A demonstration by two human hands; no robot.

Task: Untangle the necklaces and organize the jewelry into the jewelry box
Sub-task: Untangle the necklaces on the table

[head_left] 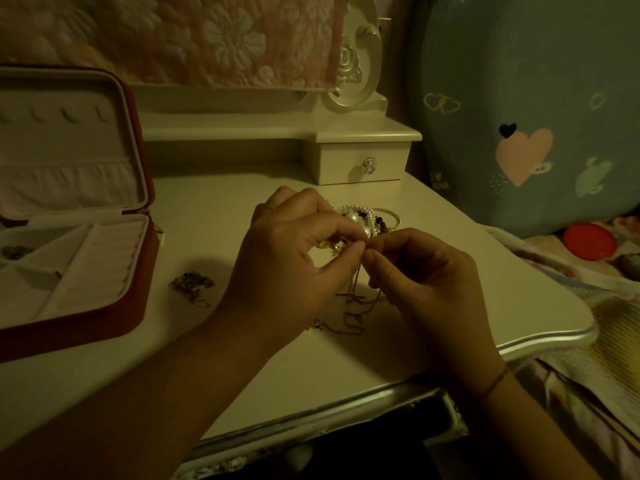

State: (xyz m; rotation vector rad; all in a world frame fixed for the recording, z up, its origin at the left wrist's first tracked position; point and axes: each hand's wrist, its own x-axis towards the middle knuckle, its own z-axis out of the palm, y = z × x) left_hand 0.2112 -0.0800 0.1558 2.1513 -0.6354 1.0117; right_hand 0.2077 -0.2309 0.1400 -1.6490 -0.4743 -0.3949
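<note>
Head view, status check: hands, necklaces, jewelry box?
Both pinching the thin chain: left hand, right hand. Chain trails tangled onto the table, pearl pile behind. Jewelry box open at left, path unobstructed.

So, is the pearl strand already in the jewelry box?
No, the pearl strand lies on the table, apart from the open jewelry box at the left.

Tabletop (pixel 485 271): open jewelry box (pixel 104 317) at left. Loose jewelry piece (pixel 192 284) just right of the box. Tangled chains (pixel 356 308) at centre, below left hand (pixel 291 258) and right hand (pixel 426 271); pearl strands (pixel 360 216) behind. Drawer unit (pixel 360 161) at rear; cushion (pixel 526 116) off right.
</note>
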